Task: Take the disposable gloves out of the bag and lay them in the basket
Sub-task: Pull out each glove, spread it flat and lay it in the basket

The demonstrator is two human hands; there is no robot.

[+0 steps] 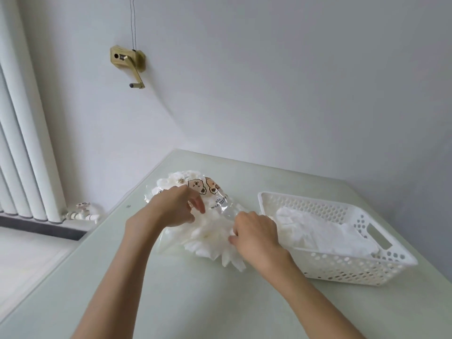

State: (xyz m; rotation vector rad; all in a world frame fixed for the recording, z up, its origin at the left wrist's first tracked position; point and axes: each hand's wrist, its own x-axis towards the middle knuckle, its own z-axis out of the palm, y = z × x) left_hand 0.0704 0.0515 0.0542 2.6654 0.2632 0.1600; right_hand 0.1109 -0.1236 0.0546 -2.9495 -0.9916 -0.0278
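Bag [208, 192] on bench [171, 302], left of basket [367, 265]; some gloves [325, 233] already inside. Left hand [173, 206] pinches the bag film; right hand [254, 236] grips the gloves [210, 243] at its mouth. We should anchor the bag and draw slowly.
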